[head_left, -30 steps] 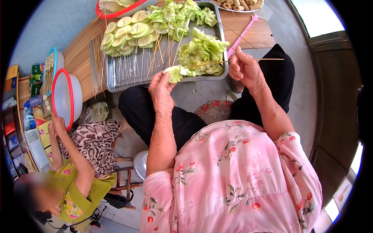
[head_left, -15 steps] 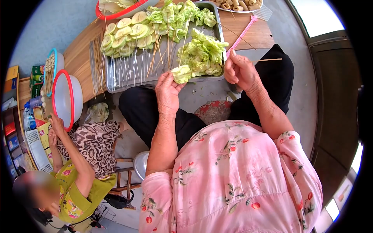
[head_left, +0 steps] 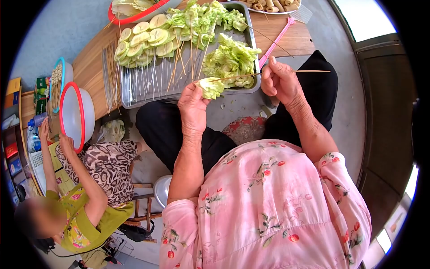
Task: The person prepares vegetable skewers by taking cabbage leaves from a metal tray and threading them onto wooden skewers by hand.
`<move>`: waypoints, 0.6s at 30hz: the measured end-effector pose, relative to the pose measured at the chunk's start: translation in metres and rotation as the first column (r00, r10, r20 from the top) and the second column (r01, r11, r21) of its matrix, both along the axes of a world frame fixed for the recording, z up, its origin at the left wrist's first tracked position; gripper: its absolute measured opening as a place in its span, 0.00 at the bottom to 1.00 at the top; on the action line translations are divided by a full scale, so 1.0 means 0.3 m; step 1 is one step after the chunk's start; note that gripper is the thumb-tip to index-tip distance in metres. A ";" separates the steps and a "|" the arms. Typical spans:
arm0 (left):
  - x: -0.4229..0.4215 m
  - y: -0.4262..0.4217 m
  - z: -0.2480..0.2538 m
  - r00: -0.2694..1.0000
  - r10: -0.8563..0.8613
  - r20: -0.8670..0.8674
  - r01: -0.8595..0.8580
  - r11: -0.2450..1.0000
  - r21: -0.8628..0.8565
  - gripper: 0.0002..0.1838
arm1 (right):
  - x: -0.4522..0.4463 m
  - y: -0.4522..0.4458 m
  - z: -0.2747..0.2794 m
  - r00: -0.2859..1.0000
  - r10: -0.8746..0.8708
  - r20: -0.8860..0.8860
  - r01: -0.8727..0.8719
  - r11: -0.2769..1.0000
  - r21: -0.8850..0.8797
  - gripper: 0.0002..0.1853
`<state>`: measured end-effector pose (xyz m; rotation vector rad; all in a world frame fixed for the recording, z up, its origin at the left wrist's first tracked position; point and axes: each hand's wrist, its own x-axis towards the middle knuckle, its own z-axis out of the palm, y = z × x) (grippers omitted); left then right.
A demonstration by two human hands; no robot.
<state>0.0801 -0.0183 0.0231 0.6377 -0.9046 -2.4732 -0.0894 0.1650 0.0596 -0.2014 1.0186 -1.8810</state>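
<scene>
My left hand (head_left: 193,104) pinches a pale green lettuce leaf (head_left: 211,88) between thumb and fingers. A thin wooden skewer (head_left: 311,71) is gripped in my right hand (head_left: 283,84), its long end sticking out to the right. Its other end reaches the leaf; whether it has pierced it I cannot tell. Just beyond my hands, a metal tray (head_left: 127,99) holds a loose heap of lettuce (head_left: 230,62). Skewered pale green slices (head_left: 142,41) and skewered lettuce (head_left: 197,22) lie along its far side.
A pink-handled swatter (head_left: 276,41) and a plate of brown rolls (head_left: 273,5) are right of the tray. Loose skewers (head_left: 112,76) lie left of it. Beside a red-rimmed basin (head_left: 83,117) sits another person (head_left: 92,197), near a blue-rimmed basin (head_left: 67,74).
My right hand has shifted slightly right, and more of the skewer shows between my hands. The leaf in my left hand has turned a little. The other person's hands have moved apart.
</scene>
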 end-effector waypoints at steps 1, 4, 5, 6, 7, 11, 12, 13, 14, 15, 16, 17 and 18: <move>-0.004 0.013 0.011 0.999 0.012 0.035 -0.010 0.997 -0.072 0.10 | 0.002 0.002 0.002 1.000 -0.005 -0.006 0.005 1.000 0.008 0.24; -0.002 0.021 0.000 0.994 0.045 0.103 -0.030 0.990 -0.138 0.09 | 0.014 0.004 0.013 0.997 0.020 -0.074 -0.015 0.998 0.062 0.23; -0.001 0.020 -0.008 0.988 0.063 0.139 -0.045 0.990 -0.133 0.09 | 0.019 0.003 0.014 0.997 0.022 -0.073 -0.017 0.998 0.063 0.23; -0.002 0.020 -0.007 0.988 0.066 0.140 -0.047 0.990 -0.132 0.09 | 0.024 0.001 0.016 0.996 0.012 -0.088 -0.006 0.997 0.078 0.23; -0.003 0.020 -0.004 0.985 0.083 0.150 -0.067 0.992 -0.108 0.08 | 0.028 0.000 0.017 0.995 0.002 -0.104 0.007 0.996 0.091 0.23; -0.011 0.012 0.001 0.966 0.156 0.205 -0.139 0.986 -0.093 0.06 | 0.019 0.008 0.023 0.993 -0.014 -0.120 0.023 0.997 0.075 0.23; -0.014 0.007 0.001 0.966 0.156 0.206 -0.139 0.986 -0.091 0.06 | 0.020 0.008 0.025 0.993 -0.011 -0.120 0.018 0.998 0.062 0.23; -0.016 0.002 -0.001 0.962 0.165 0.219 -0.148 0.985 -0.091 0.06 | 0.021 0.008 0.025 0.993 -0.007 -0.119 0.013 0.999 0.049 0.23; -0.016 0.000 -0.002 0.957 0.174 0.233 -0.156 0.983 -0.093 0.06 | 0.023 0.008 0.023 0.993 -0.007 -0.116 0.013 0.999 0.050 0.23; -0.015 -0.002 -0.001 0.956 0.173 0.235 -0.156 0.984 -0.090 0.06 | 0.024 0.005 0.022 0.991 0.006 -0.136 0.009 0.994 0.106 0.23; -0.016 -0.004 0.002 0.957 0.175 0.233 -0.159 0.984 -0.085 0.06 | 0.024 0.001 0.023 0.988 0.020 -0.156 0.006 0.987 0.161 0.23; -0.018 -0.007 0.005 0.957 0.176 0.230 -0.162 0.984 -0.079 0.07 | 0.024 -0.004 0.023 0.988 0.019 -0.155 0.007 0.986 0.164 0.23; -0.019 -0.008 0.007 0.957 0.175 0.232 -0.161 0.984 -0.076 0.07 | 0.024 -0.008 0.022 0.985 0.023 -0.169 0.009 0.982 0.188 0.23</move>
